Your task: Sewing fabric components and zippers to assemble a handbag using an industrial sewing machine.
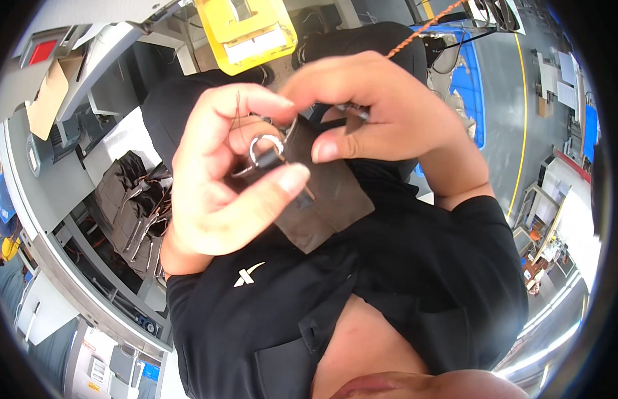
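My left hand (212,183) is closed on a flat brown leather-like piece (334,205), its thumb pressing near a short dark tab. A silver metal ring (266,138) passes through that tab, between thumb and fingers. Fine dark thread shows by the left fingers. My right hand (385,110) curls over the piece's upper edge, with its thumb tip against or just over the brown surface. Under its bent fingers is a small dark item (354,112) with metallic glints; its kind is partly hidden. The brown piece's lower corner hangs in front of my black shirt (415,259).
A yellow bin (246,63) stands beyond my hands. Dark brown pieces with zips (129,219) lie in a heap at the left, beside a grey bench frame (63,259). A blue crate (468,93) is at the right, and an orange twisted cord (425,28) runs above it.
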Available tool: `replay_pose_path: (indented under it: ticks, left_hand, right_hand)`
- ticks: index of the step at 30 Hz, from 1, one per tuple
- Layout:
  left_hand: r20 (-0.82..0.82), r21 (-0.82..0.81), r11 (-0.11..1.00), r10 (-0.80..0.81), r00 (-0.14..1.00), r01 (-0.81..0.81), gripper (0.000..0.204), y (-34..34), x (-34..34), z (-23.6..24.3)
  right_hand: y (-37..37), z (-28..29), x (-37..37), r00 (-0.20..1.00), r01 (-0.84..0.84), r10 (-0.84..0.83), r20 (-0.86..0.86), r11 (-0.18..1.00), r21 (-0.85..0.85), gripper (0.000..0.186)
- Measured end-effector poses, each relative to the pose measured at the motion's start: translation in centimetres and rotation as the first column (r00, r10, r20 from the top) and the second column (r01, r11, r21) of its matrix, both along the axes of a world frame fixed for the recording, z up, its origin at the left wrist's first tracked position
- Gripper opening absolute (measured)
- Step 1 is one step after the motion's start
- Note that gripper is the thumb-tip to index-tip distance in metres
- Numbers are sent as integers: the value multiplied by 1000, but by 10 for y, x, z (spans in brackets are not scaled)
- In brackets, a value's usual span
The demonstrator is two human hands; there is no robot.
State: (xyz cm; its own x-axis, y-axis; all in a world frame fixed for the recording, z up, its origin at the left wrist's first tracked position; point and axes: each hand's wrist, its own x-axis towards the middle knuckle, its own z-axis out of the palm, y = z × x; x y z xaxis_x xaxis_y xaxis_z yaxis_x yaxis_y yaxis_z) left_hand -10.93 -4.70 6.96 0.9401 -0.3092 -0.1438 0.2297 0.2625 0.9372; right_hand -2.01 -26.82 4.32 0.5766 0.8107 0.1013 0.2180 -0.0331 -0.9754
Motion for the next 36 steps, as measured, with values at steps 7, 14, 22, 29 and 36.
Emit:
replay_pose_path:
  ticks: [7,14,22,29,36]
  left_hand:
    - [590,200,975,-201,782,100,47,30,9,-12]
    - [437,694,704,-246,865,-150,34,76,12,-2]
    - [-140,551,819,-95,986,157,22,67,-2,-99]
    - [-477,78,996,0,879,43,50,49,-10,-102]
    - [-380,-127,988,38,924,-92,75,47,-11,-71]
  right_hand:
    - [-10,-37,25,943,-332,333,-1,943,-28,32]
    - [-24,-21,30,969,-89,141,204,965,-245,22]
    - [-8,18,-35,568,80,237,788,937,-340,19]
    - [-8,14,-48,551,88,113,827,977,-192,22]
    - [-12,17,-48,461,99,-84,883,994,43,25]
